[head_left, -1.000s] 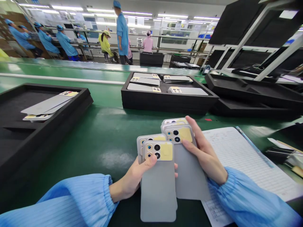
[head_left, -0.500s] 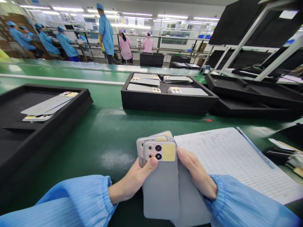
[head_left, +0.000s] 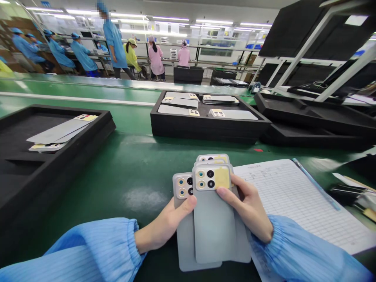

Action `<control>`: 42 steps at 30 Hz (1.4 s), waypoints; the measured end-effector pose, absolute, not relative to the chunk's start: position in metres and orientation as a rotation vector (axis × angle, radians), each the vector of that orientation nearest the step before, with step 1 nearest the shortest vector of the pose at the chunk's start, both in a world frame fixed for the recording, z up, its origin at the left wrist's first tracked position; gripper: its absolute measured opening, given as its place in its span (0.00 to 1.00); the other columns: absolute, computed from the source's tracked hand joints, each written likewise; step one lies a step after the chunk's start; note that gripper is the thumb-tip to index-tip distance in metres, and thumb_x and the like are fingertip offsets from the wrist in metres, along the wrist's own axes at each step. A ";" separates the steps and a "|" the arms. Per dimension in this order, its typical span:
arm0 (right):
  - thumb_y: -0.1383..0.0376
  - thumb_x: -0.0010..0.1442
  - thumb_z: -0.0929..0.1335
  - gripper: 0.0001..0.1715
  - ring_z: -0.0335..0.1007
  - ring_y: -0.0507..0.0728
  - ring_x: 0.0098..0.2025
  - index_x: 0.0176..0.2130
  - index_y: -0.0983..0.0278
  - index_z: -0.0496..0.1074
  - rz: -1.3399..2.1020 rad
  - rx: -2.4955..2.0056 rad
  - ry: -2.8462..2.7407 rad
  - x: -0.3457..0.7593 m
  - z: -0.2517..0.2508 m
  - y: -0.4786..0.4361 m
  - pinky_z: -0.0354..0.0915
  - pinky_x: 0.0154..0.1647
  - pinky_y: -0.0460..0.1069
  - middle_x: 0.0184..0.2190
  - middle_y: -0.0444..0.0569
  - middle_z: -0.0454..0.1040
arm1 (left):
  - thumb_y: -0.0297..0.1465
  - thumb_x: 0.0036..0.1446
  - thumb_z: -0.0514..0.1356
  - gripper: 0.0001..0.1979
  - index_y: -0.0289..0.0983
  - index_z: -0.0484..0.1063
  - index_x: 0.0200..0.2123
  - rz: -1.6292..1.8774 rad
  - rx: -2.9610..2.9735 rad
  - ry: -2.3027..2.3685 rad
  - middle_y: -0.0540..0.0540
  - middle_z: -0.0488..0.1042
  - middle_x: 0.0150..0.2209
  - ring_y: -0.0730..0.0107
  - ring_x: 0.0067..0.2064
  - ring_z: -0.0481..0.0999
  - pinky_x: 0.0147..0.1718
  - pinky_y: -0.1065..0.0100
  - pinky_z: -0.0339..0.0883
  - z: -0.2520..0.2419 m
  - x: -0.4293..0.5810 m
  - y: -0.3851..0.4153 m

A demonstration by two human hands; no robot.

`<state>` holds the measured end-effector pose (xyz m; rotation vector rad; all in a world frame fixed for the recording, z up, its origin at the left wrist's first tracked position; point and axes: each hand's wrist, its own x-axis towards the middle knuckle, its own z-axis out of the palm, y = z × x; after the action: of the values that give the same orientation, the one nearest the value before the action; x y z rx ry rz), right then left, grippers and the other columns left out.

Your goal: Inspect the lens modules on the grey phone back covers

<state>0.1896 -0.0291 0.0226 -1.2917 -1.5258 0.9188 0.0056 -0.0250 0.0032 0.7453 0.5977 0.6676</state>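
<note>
Several grey phone back covers, with camera rings and yellow film at the top, are fanned out above the green bench. My left hand grips the left cover, its thumb beside the camera rings. My right hand pinches the front covers at their upper right, thumb on the yellow film. Its fingers behind the covers are hidden. A lined sheet with handwriting lies under and beside my right forearm, with a blue strip along its edge.
A black foam tray holding stacks of covers stands ahead. Another tray at the left holds several covers. More black trays are stacked at the right, below a metal frame. People in work coats sit and walk in the background.
My right hand has drawn the front covers up and to the right, uncovering the left one. Its thumb now lies on the front cover. Behind, a standing person has moved left.
</note>
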 end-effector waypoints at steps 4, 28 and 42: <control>0.60 0.52 0.69 0.12 0.73 0.59 0.38 0.38 0.61 0.73 0.981 -1.243 -1.488 0.188 0.020 -0.029 0.70 0.35 0.49 0.38 0.47 0.77 | 0.38 0.56 0.55 0.23 0.39 0.61 0.55 0.646 0.822 0.632 0.42 0.72 0.49 0.60 0.49 0.71 0.50 0.61 0.61 0.004 0.005 -0.026; 0.62 0.59 0.64 0.33 0.60 0.58 0.56 0.59 0.46 0.47 1.064 -1.170 -1.453 0.189 0.017 -0.028 0.59 0.55 0.54 0.58 0.40 0.59 | 0.46 0.54 0.51 0.24 0.32 0.71 0.40 0.759 1.074 0.972 0.43 0.76 0.35 0.64 0.35 0.74 0.32 0.69 0.68 0.002 0.006 -0.028; 0.67 0.54 0.67 0.29 0.69 0.54 0.44 0.52 0.50 0.54 1.116 -1.187 -1.613 0.178 0.015 -0.040 0.66 0.46 0.49 0.47 0.42 0.69 | 0.37 0.49 0.60 0.12 0.36 0.62 0.23 0.993 1.473 1.111 0.55 0.64 0.21 0.79 0.23 0.62 0.21 0.78 0.58 0.010 0.005 -0.016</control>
<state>0.1784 -0.0400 0.0154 -1.1872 -1.6127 1.1162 0.0052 -0.0162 0.0096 1.4730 1.1107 0.9932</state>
